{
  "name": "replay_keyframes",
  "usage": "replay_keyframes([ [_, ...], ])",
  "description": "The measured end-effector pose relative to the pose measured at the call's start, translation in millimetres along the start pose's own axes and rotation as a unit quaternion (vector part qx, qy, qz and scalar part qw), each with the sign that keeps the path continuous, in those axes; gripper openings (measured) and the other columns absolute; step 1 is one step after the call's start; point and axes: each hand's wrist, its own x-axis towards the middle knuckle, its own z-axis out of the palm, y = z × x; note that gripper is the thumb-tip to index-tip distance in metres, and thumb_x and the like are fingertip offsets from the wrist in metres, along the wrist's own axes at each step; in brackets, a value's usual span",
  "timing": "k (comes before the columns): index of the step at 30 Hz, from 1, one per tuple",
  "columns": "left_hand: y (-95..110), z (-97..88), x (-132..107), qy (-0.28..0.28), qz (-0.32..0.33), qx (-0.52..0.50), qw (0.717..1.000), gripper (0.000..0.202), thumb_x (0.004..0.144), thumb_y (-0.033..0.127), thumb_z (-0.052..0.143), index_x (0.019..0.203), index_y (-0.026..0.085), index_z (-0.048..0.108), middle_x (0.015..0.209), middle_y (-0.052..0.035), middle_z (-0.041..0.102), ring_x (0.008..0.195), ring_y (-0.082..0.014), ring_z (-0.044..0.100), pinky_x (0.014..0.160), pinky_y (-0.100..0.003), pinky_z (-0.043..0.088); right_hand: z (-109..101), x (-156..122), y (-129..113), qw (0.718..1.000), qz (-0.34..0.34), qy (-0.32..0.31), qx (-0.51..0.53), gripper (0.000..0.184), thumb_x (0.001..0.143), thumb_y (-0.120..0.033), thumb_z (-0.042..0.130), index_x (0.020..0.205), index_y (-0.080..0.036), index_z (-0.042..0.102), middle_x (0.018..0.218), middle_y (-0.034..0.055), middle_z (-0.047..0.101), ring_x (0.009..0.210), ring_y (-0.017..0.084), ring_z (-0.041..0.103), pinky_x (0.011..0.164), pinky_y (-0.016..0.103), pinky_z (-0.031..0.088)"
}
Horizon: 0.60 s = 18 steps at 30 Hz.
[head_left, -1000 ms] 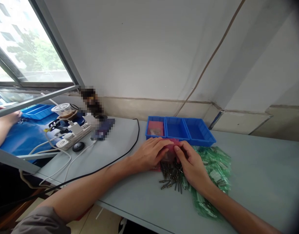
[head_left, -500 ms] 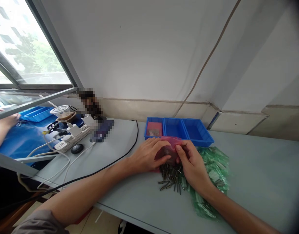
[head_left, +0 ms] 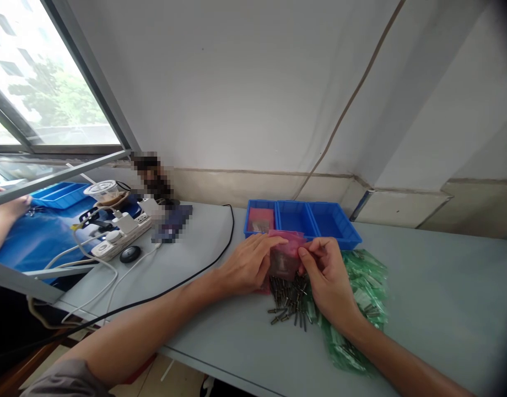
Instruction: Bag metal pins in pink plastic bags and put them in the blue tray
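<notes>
A small pink plastic bag (head_left: 287, 258) with dark pieces inside is held up between my two hands. My left hand (head_left: 248, 262) grips its left edge, fingers bent over the top. On the other side my right hand (head_left: 325, 270) pinches the bag's right edge between thumb and fingers. Just below lies a loose heap of metal rivets (head_left: 290, 306) on the grey table. More pink plastic (head_left: 263, 288) shows partly under my left hand. Green plastic bags (head_left: 363, 286) with small parts in them lie beside and behind my right hand.
A blue three-part tray (head_left: 332, 223) stands behind my hands; its left compartment holds a filled pink bag (head_left: 260, 219). To the left are a power strip (head_left: 125, 237), a black mouse (head_left: 130, 254), cables and a cup (head_left: 101, 190). Another person's hand (head_left: 17, 207) shows at far left.
My left thumb has drawn back from across the front of the pink bag, so more of the bag shows and it hangs flatter. The right hand keeps its pinch.
</notes>
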Motion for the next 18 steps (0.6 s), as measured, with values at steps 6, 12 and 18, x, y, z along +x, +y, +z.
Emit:
replay_keyframes([
  [6,-6,1.8,-1,0.013,0.016,0.005,1.000,0.044,0.109,0.015,0.037,0.151,0.019,0.047,0.146,-0.0145,0.065,0.131,-0.0273,0.064,0.108,-0.046,0.053,-4,-1,-4,0.993,-0.046,-0.030,-0.103,0.017,0.108,-0.030,0.051,0.109,-0.028,0.068,0.098,0.0024,0.063,0.074,0.018,0.056,0.070,0.032,0.046],
  [12,-11,4.5,-2,0.002,0.032,0.030,0.999,0.044,0.113,0.029,0.041,0.156,0.020,0.044,0.146,-0.0146,0.066,0.124,-0.0256,0.068,0.101,-0.041,0.054,-5,3,-1,0.996,0.012,-0.017,-0.085,0.015,0.104,-0.032,0.056,0.112,-0.027,0.069,0.093,0.0019,0.067,0.075,0.019,0.058,0.070,0.032,0.047],
  [18,-10,3.0,1,0.048,-0.018,0.037,0.998,0.024,0.110,0.029,0.052,0.126,0.019,0.068,0.113,-0.0092,0.078,0.100,-0.0234,0.069,0.091,-0.039,0.053,-5,3,-3,0.995,0.020,-0.021,-0.100,0.017,0.100,-0.036,0.065,0.113,-0.027,0.071,0.086,0.0000,0.068,0.071,0.019,0.056,0.067,0.031,0.046],
])
